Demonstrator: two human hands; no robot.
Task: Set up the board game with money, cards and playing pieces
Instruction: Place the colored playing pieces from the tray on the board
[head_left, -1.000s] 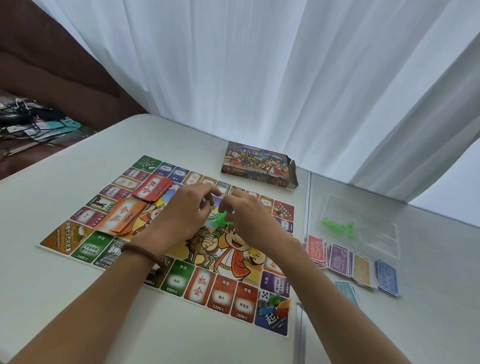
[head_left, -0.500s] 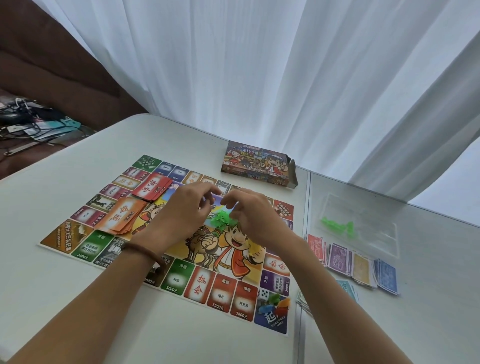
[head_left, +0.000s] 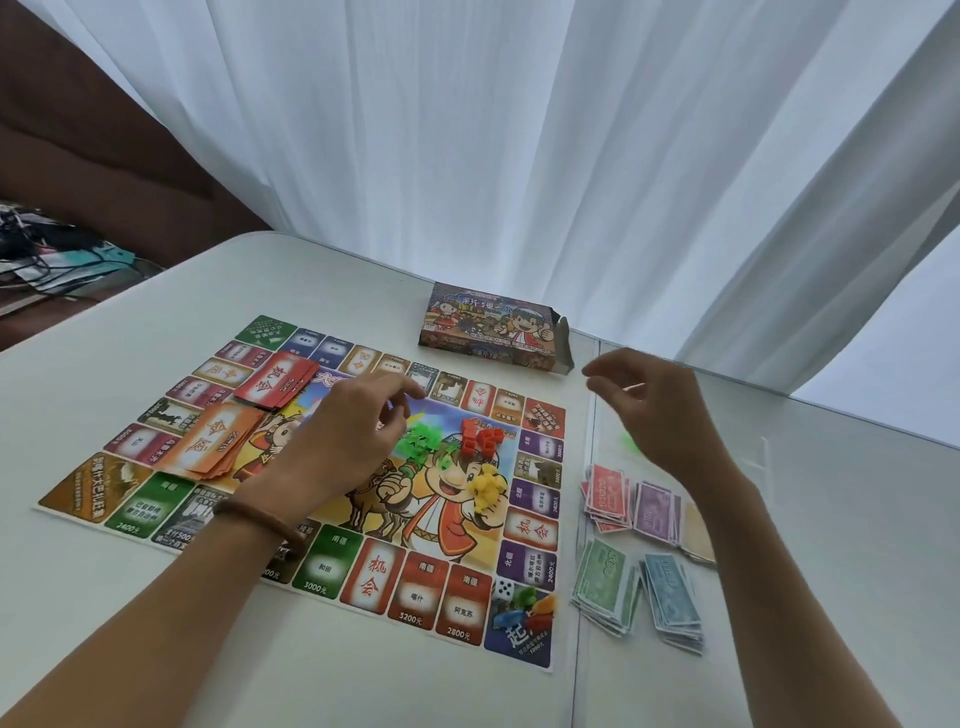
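Heaping the plastic houses by colour in the middle of the board (head_left: 415, 577): worth keeping each heap tight and clear of the card stacks (head_left: 275, 384). Got the green houses (head_left: 418, 441) sitting mid-board, just beside the fingers (head_left: 405, 385) of the left hand (head_left: 337, 447), loosely curled and empty. Seeing the right hand (head_left: 665, 415) lifted past the board's right edge, also slack, gripping nothing, well apart from that heap.

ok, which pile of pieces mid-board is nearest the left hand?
The green pile, just beside the left hand; the red pile and yellow pile lie farther right.
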